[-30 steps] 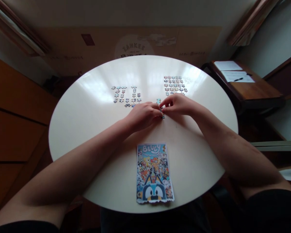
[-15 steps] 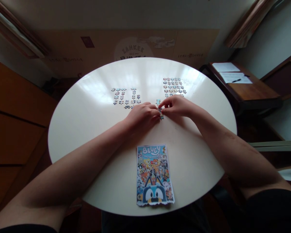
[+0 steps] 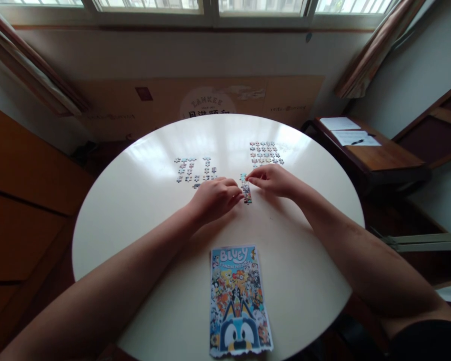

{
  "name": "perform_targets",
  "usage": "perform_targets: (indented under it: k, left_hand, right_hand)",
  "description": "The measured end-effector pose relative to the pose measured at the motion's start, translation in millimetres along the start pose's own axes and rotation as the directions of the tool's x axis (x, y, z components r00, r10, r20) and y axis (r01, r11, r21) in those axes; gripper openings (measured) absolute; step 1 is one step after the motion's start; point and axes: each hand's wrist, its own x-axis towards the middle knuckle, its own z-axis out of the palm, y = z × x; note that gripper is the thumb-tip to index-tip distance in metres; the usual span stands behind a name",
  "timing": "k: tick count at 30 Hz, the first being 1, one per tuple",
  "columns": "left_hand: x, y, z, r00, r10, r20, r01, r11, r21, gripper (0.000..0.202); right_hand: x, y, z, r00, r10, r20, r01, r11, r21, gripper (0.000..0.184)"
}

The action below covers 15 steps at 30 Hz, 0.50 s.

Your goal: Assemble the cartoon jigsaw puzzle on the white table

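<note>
1. Puzzle strip [image 3: 245,191] lies mid-table [image 3: 135,210], between the hands.
2. Left hand [image 3: 214,198]: fingers curled, tips touching the strip's left edge; grip unclear.
3. Right hand [image 3: 272,179]: thumb and forefinger pressed together at the strip's far end.
4. Loose pieces [image 3: 265,153] lie farther off.

The round cream-white table [image 3: 135,210] is gleaming pale; the rectangular paper picture sheet [image 3: 239,301] is showing blue, orange and white cartoons; the joined cardboard puzzle strip [image 3: 247,193] is looking darkly multicoloured.

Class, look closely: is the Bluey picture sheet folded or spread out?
Spread out: the sheet lies flat, face up, whole picture showing, on the table.
</note>
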Motion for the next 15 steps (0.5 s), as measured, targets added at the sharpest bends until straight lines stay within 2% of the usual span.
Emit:
perform_targets:
  k: [3, 6, 9, 11, 12, 14, 15]
  left_hand:
    - [-1, -6, -7.6, 0.996, -0.070, -0.058, 0.072, 0.997, 0.038, 0.034]
    - [-3, -15, -20.6, 0.979, -0.164, -0.117, 0.176, 0.980, 0.097, 0.040]
    - [-7, -36, -37.7, 0.923, -0.292, -0.250, 0.324, 0.941, 0.099, 0.048]
    - [-13, -57, -47.6, 0.837, -0.381, -0.394, 0.435, 0.898, 0.057, 0.049]
    - [-18, -70, -50.9, 0.775, -0.423, -0.470, 0.491, 0.871, 0.027, 0.049]
    - [-29, -97, -52.9, 0.625, -0.522, -0.581, 0.604, 0.794, -0.064, 0.047]
    - [-35, -110, -51.4, 0.545, -0.589, -0.597, 0.656, 0.743, -0.135, 0.045]
  right_hand:
    - [-2, -3, -5, 1.000, -0.006, -0.027, 0.006, 1.000, 0.003, 0.027]
    - [-5, -8, -10, 0.997, 0.020, 0.078, -0.016, 0.999, -0.043, 0.028]
    - [-7, -12, -10, 0.980, 0.044, 0.193, -0.034, 0.998, -0.055, 0.021]
    - [-8, -13, -8, 0.973, 0.043, 0.228, -0.036, 0.999, -0.036, 0.017]
    - [-8, -14, -7, 0.969, 0.034, 0.243, -0.029, 0.999, -0.024, 0.018]
    - [-8, -13, -5, 0.962, 0.008, 0.273, -0.008, 1.000, 0.000, 0.022]
    - [-8, -13, -4, 0.958, -0.009, 0.286, 0.005, 1.000, 0.012, 0.022]
